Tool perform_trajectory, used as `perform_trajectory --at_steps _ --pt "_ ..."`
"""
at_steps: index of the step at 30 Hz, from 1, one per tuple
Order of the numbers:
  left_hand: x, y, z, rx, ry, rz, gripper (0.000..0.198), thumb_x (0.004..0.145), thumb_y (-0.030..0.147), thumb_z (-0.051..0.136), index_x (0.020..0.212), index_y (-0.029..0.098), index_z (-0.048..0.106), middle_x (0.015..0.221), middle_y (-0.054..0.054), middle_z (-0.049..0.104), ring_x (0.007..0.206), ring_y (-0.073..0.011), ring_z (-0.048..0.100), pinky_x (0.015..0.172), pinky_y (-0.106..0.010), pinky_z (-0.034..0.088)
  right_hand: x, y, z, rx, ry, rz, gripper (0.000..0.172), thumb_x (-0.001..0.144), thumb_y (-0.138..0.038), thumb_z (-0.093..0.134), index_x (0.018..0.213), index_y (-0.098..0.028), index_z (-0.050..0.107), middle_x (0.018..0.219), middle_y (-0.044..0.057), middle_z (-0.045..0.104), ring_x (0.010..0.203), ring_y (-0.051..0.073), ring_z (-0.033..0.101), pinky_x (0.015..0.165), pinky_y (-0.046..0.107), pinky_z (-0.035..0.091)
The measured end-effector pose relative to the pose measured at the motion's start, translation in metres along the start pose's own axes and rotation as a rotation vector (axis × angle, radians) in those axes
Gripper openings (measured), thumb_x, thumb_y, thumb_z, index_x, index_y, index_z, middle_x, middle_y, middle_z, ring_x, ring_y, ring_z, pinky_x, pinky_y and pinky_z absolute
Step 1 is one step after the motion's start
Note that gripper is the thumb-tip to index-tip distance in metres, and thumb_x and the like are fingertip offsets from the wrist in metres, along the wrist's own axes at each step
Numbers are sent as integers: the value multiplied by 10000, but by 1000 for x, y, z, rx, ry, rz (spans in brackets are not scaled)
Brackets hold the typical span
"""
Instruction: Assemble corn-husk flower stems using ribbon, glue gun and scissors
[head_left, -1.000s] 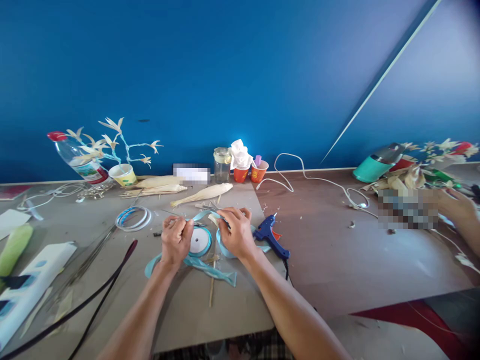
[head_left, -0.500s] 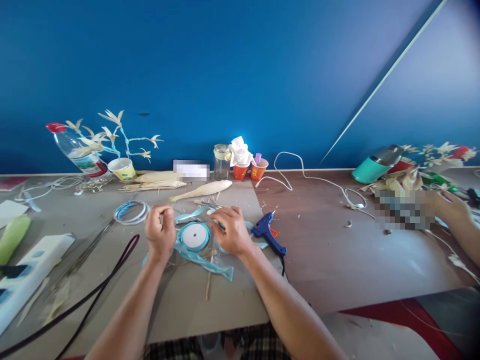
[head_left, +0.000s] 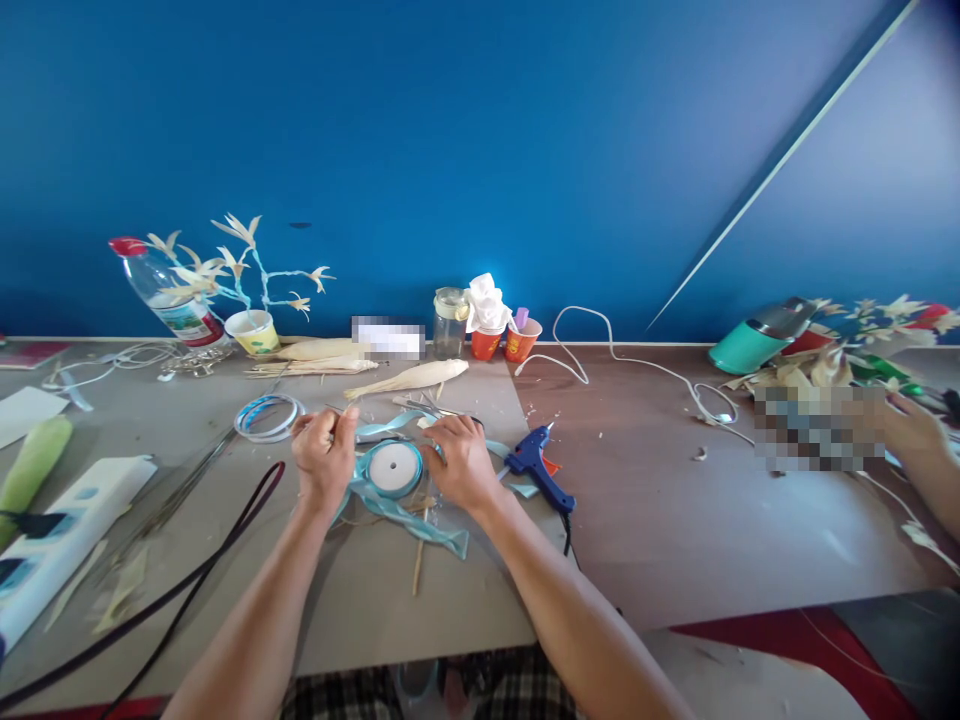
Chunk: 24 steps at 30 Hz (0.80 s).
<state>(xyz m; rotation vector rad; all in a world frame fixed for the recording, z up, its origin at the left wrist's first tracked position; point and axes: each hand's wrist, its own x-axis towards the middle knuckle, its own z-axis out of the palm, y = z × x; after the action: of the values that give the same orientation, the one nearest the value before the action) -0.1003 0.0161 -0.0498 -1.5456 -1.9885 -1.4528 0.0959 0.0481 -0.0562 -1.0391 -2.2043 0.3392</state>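
Observation:
My left hand (head_left: 324,456) is closed in a pinch, thumb and fingers pressed on a thin wire stem whose tip points up to the right. My right hand (head_left: 460,461) rests fingers-down on the light blue ribbon (head_left: 409,522) beside the ribbon spool (head_left: 395,468), its fingers curled on the ribbon's end. The spool with its white core lies flat between both hands. Loose ribbon trails toward me over a thin wooden stick (head_left: 418,570).
A blue glue gun (head_left: 536,466) lies right of my right hand. Corn husks (head_left: 409,379), a jar (head_left: 448,324), orange cups (head_left: 500,342), a bottle (head_left: 169,296), a husk-flower branch in a yellow cup (head_left: 252,330) line the wall. Another person's hand (head_left: 911,432) works at far right. A black cable (head_left: 187,590) crosses the left.
My left hand has moved left away from the spool and lifted the wire; my right hand has slid slightly toward the spool. The camera view shifted a little.

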Motion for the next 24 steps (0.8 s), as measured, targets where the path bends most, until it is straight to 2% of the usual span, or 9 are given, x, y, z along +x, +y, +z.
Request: perform_trajectory --at_steps 2,4,9,12,16,18,20,23,24 --pt "0 -2 2 0 -27 -23 400 808 356 499 501 225 280 433 57 316 468 -124 298 672 -294 362 1 3 0 -8 51 39 179 827 -224 577 972 -195 677 960 68 650 929 220 511 803 342 351" --pt "-1 -5 6 5 -35 -76 314 798 352 495 548 221 356 495 37 408 509 -136 365 661 -296 356 1 6 1 -15 97 79 157 824 -217 579 942 -200 681 946 66 655 921 217 512 800 338 345" --pt "-1 -16 11 78 -14 -202 152 796 328 482 711 204 506 708 -31 586 720 -193 524 766 -333 374 2 10 3 -13 154 116 124 823 -200 577 885 -207 683 921 51 663 894 202 516 802 329 335" --pt "1 -22 9 118 -24 -213 153 805 302 462 753 194 557 763 -50 627 779 -209 559 828 -359 376 1 10 2 -18 167 103 119 823 -193 574 869 -210 683 909 39 666 883 196 515 806 329 327" --pt "6 -30 9 129 -138 -200 282 836 207 373 931 196 638 934 -74 690 901 -218 598 914 -382 358 2 8 0 -17 173 90 118 826 -192 572 870 -209 680 906 39 666 890 195 516 817 328 323" --pt "5 -35 12 179 -216 -163 367 828 167 374 1084 218 632 1118 -81 664 1047 -238 564 973 -411 314 2 8 -1 -13 172 91 114 822 -185 576 864 -208 680 904 40 667 891 195 518 822 329 321" --pt "3 -41 15 268 -287 -126 400 809 160 419 1137 247 631 1227 -80 618 1178 -273 482 1026 -463 241 3 7 -2 -11 170 91 108 818 -182 582 854 -209 680 900 40 668 890 195 521 821 329 320" --pt "-3 -50 20 364 -379 -88 376 812 185 434 1100 278 658 1207 -81 634 1279 -317 362 1062 -559 80 2 7 -1 -9 169 84 110 815 -177 582 853 -211 680 894 40 667 889 195 521 817 328 321" --pt "-4 -53 20 374 -401 -96 375 819 197 428 1103 290 654 1215 -78 629 1296 -322 333 1057 -573 65 2 7 -1 -9 170 81 114 815 -174 580 857 -211 680 894 39 666 890 194 521 815 326 321"
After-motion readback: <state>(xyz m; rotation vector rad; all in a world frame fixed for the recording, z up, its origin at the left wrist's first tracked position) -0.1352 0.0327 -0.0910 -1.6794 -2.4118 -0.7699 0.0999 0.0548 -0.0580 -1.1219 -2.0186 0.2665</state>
